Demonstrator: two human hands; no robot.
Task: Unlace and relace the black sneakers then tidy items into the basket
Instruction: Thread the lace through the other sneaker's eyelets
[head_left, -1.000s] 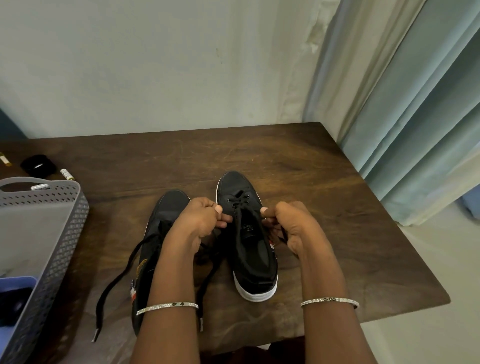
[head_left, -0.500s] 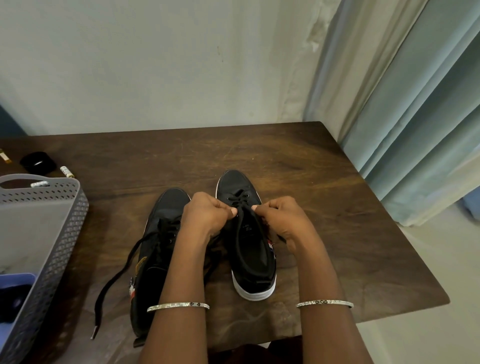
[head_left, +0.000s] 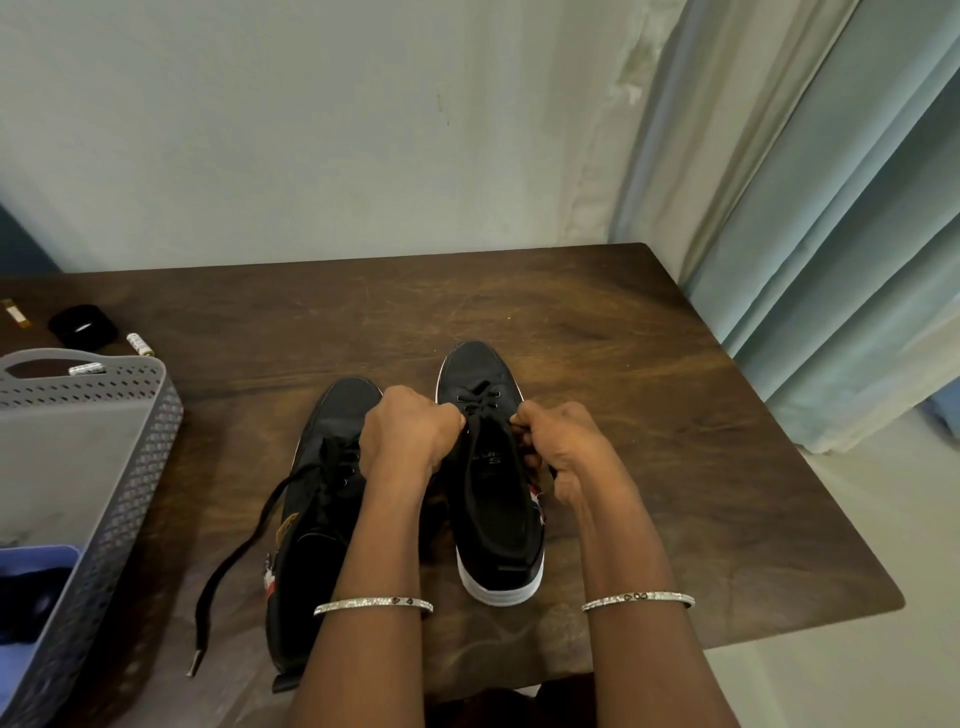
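Note:
Two black sneakers stand side by side on the wooden table (head_left: 649, 415), toes away from me. The right sneaker (head_left: 496, 499) has a white sole and is laced only near the toe. My left hand (head_left: 408, 439) pinches its lace on the left side of the tongue. My right hand (head_left: 563, 449) pinches the lace on the right side, fingers curled. The left sneaker (head_left: 322, 499) lies partly under my left forearm, and its loose black lace (head_left: 234, 556) trails left across the table.
A grey perforated basket (head_left: 130, 488) stands at the left edge, holding a blue item (head_left: 31, 587). Behind it lie a black round object (head_left: 83, 326) and small tubes (head_left: 139, 344). A pale curtain (head_left: 831, 234) hangs beyond the table's right edge.
Both hands moved inward from the sides of the right sneaker to meet close together at its laces near the tongue's top. The left sneaker and its trailing lace stayed in place.

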